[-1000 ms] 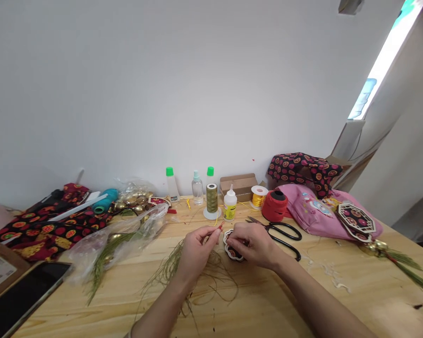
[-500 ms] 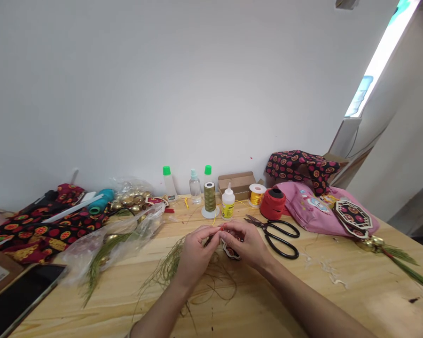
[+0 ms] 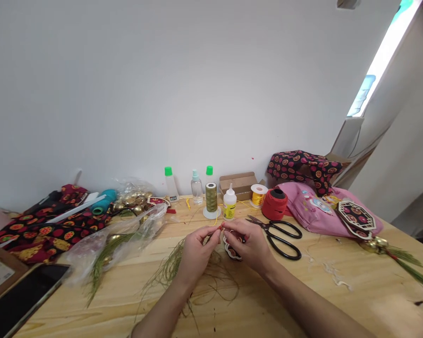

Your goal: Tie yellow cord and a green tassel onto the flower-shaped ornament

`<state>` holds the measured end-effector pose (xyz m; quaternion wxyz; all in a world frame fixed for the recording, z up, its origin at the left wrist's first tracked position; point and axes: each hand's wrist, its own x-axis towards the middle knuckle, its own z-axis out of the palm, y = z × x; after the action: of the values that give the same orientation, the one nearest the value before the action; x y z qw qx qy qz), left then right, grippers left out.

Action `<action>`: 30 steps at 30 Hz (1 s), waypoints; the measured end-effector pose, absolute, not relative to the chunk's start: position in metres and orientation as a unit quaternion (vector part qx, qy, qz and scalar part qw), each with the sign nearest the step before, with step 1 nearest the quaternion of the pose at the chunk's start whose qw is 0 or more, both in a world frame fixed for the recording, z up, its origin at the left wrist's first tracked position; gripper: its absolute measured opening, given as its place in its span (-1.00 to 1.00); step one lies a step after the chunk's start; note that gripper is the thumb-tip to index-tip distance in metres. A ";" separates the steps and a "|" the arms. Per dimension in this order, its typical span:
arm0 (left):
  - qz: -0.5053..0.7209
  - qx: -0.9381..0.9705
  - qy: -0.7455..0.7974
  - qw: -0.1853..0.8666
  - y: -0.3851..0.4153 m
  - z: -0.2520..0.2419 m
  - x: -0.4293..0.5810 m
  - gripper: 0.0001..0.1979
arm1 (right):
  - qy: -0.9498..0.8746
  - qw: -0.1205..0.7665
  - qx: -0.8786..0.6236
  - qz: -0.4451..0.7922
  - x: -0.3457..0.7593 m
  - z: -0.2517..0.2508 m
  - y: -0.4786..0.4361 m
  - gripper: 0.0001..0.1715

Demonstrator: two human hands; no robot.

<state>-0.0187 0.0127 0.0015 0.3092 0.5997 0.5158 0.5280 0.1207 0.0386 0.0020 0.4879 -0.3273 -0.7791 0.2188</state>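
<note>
My left hand and my right hand meet over the table, fingertips pinched together. Between them shows a small bit of red thread; its ends are hidden by the fingers. A loose bundle of olive-green threads spreads on the wood under and beside my left hand. Beneath my right hand lies a dark patterned ornament with a pale scalloped edge, partly covered. Black-handled scissors rest just right of my right hand, blades toward it.
Behind the hands stand an olive thread spool, a glue bottle, a yellow cord spool and a red thread cone. A plastic bag and a phone lie left; a pink pouch sits right.
The whole view has shifted slightly, so things appear a little further right. The hands keep their pinch on the red thread; more of the ornament shows under the right hand.
</note>
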 end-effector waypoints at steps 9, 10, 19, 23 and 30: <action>0.522 0.608 0.525 0.287 0.011 0.002 -0.016 -0.82 | -0.797 0.479 -0.332 0.162 0.122 0.002 0.039 -0.80; 0.519 0.610 0.525 0.287 0.011 0.002 -0.016 -0.82 | -0.802 0.476 -0.331 0.145 0.123 0.002 0.039 -0.80; 0.516 0.584 0.510 0.363 0.011 0.001 -0.012 -0.82 | -0.825 0.440 -0.354 0.019 0.124 0.003 0.036 -0.78; 0.520 0.557 0.490 0.424 0.011 0.001 -0.010 -0.82 | -0.797 0.466 -0.373 0.092 0.123 0.005 0.037 -0.81; 0.520 0.559 0.484 0.426 0.010 0.004 -0.010 -0.76 | -0.770 0.474 -0.391 0.167 0.122 0.002 0.040 -0.86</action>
<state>-0.0101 0.0101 0.0038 0.4265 0.5592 0.4844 0.5204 0.1222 0.0399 0.0025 0.4745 -0.3915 -0.7705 0.1672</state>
